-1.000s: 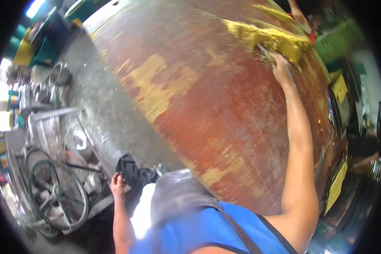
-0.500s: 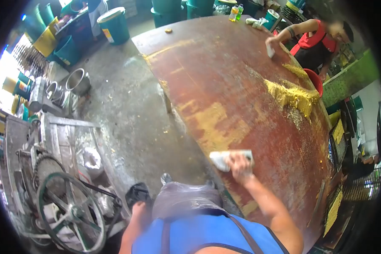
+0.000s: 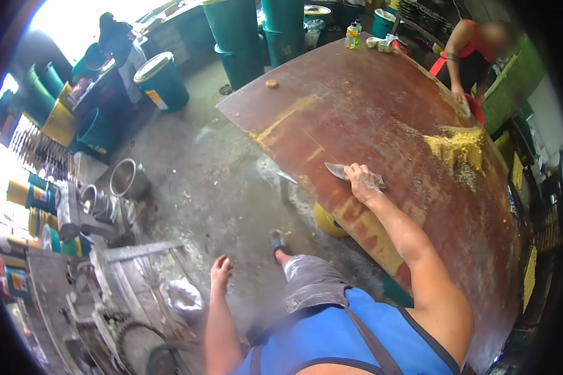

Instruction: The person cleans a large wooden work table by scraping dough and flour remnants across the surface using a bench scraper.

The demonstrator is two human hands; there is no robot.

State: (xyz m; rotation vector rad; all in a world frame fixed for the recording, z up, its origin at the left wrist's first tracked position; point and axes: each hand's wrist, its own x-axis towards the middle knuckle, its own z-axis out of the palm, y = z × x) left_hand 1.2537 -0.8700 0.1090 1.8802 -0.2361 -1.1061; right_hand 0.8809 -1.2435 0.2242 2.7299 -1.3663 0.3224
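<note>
My right hand [image 3: 364,182] is closed round a metal scraper [image 3: 336,170], its pointed end showing past my fingers to the left. The scraper is at the surface of a large reddish-brown table [image 3: 381,103], near its left side. Thin yellow powder [image 3: 372,228] smears the table edge closer to me. A heap of yellow crumbs [image 3: 460,149] lies on the table's right side. My left hand [image 3: 221,273] hangs over the floor, its fingers loosely bent, with nothing visible in it.
Across the table, a person in red [image 3: 466,50] has a hand by a red bucket [image 3: 475,110]. Bottles [image 3: 351,35] stand at the far edge. Green bins [image 3: 231,37], a lidded bucket [image 3: 162,81] and a metal pot [image 3: 129,179] stand on the floor. Machinery [image 3: 94,294] is at lower left.
My right hand has carried the scraper farther up the table, and less yellow powder shows there. The dark thing by my left hand is gone. The other person's hand is now by the red bucket.
</note>
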